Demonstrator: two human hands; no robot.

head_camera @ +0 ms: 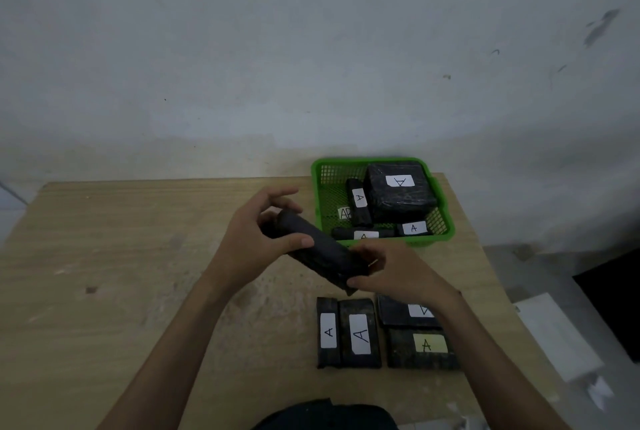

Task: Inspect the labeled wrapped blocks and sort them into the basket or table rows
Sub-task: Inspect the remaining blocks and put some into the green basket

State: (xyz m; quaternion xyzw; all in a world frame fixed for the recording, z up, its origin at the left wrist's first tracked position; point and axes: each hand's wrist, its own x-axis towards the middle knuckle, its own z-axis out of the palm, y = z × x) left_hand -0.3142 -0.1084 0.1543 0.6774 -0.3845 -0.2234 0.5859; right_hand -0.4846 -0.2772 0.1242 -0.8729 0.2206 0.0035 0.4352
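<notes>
both hands clamp one wrapped block (313, 249) in the air just left of the green basket (446, 228): the left hand (252, 239) grips its far end, the right hand (391, 272) pinches the near end, likely turning it to find a label, none showing.

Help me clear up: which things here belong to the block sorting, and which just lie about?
Job: wrapped block held by left hand and right hand; green basket of A-labeled blocks; table-row blocks.
Lying about: white sheet, paper scraps on floor.
</notes>
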